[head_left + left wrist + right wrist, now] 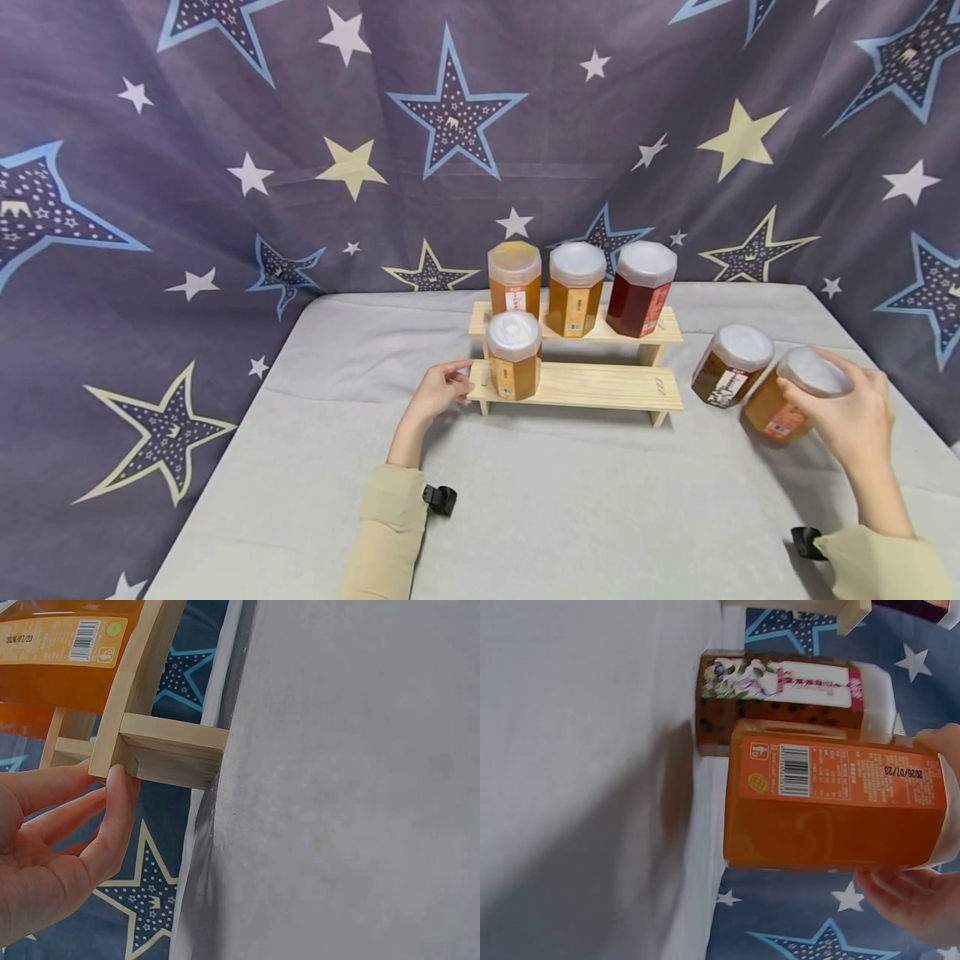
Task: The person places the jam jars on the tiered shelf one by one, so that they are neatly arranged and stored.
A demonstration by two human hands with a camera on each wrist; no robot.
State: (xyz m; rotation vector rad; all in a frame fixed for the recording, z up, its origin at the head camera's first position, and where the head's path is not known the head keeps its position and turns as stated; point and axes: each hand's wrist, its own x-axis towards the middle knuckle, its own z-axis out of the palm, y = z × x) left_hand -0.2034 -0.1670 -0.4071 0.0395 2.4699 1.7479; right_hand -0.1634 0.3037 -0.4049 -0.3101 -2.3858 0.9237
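My right hand (855,412) grips an orange-filled octagonal jar (780,408) near its white lid. In the right wrist view, the base of this jar (832,802) appears just off the cloth. Close beside it stands a darker jar (731,367) with dark bits inside and a white flowered label. My left hand (438,390) pinches the left end of the lower board of a two-step wooden rack (600,385); in the left wrist view, fingertips touch the board's corner (112,750). One amber jar (514,358) sits at the left of that lower step.
On the upper step stand a yellow-topped amber jar (514,275), a white-lidded amber jar (576,287) and a dark red jar (642,287). A grey cloth (585,508) covers the table. Behind it hangs a star-patterned curtain (300,100).
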